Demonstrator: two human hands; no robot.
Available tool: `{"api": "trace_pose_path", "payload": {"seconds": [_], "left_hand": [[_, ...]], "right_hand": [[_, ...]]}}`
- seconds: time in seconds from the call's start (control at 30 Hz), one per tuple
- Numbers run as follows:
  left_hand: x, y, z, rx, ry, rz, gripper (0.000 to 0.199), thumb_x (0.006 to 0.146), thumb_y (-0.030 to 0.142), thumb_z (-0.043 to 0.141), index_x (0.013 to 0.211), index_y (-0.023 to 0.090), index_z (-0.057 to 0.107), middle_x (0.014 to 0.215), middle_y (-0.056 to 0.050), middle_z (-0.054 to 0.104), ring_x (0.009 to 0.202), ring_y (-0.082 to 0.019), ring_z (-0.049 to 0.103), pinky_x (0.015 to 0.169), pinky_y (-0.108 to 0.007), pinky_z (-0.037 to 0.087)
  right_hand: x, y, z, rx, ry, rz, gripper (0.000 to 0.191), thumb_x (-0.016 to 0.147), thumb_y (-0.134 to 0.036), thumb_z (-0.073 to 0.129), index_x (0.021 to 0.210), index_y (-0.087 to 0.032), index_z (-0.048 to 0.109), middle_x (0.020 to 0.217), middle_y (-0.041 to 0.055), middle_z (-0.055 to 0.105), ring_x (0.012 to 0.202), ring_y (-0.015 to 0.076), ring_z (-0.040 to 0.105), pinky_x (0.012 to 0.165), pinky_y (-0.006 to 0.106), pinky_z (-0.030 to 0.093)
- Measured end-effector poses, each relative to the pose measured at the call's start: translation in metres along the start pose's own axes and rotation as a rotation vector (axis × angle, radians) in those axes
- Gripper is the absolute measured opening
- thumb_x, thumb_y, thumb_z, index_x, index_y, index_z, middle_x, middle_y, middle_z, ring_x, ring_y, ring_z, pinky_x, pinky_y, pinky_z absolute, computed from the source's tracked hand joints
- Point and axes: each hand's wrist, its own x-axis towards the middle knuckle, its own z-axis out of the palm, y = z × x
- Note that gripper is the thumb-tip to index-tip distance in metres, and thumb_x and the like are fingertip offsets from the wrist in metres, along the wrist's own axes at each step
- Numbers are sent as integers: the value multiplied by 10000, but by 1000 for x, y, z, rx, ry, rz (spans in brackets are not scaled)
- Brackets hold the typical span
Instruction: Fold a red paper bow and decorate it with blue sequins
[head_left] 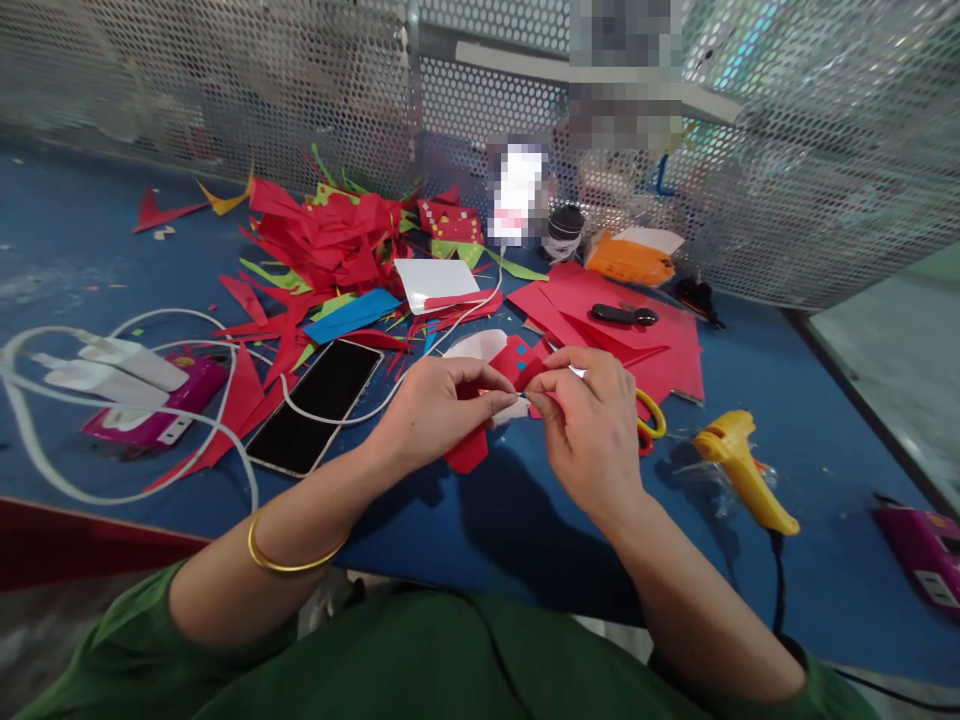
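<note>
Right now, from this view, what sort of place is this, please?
Probably a paper-craft workplace: a heap of red paper scraps and what looks like a yellow glue gun lie on a blue table.

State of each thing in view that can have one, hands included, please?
Left hand: thumb and forefinger pinched together
Right hand: fingertips pinched, near the left's
Black phone: flat, screen dark
Propped phone: screen lit, cable attached
Glue gun: lying down, corded
Scissors: partly hidden; open or shut unclear
Red sheets: overlapping
Red scraps: heaped
</note>
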Motion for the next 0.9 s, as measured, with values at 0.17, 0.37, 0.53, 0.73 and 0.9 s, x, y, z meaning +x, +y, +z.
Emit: {"api": "trace_pose_path", "payload": {"seconds": [0.17, 0.37, 0.53, 0.73, 0.9], "left_hand": [[0, -2, 0, 90, 16, 51, 132, 797, 289, 688, 772, 174, 748, 679, -9, 731, 617, -149, 657, 633, -267, 492], [-2, -3, 0, 91, 14, 75, 98, 804, 246, 679, 772, 169, 731, 704, -5, 725, 633, -133, 648, 635, -249, 486], [-2, -1, 2, 4, 15, 56, 89, 822, 220, 653, 789, 154, 704, 672, 3, 694, 598, -119, 643, 601, -228, 495], [-3, 2, 2, 9, 15, 88, 96, 837, 225, 658, 795, 155, 708, 667, 8, 692, 590, -112, 645, 599, -212, 495], [-3, 1, 2, 51, 18, 123, 96, 843, 240, 666, 804, 165, 712, 657, 12, 696, 583, -114, 644, 593, -217, 484]], "right_hand": [[-2, -1, 4, -57, 35, -83, 124, 961, -222, 536, 889, -202, 636, 1047, 97, 621, 1011, 247, 572, 875, 410, 416], [-1, -2, 0, -66, 89, -98, 83, 939, -231, 602, 913, -212, 679, 1012, 82, 657, 992, 244, 601, 874, 414, 422], [-1, 1, -6, 39, 186, 31, 74, 919, -224, 644, 941, -253, 709, 976, 34, 662, 924, 202, 629, 859, 406, 433], [0, 3, -6, 217, 69, 137, 59, 907, -292, 665, 897, -264, 716, 886, 21, 595, 843, 187, 600, 730, 367, 470], [0, -1, -6, 184, 36, 125, 80, 902, -265, 665, 846, -229, 709, 844, 23, 608, 821, 190, 594, 751, 391, 437]]}}
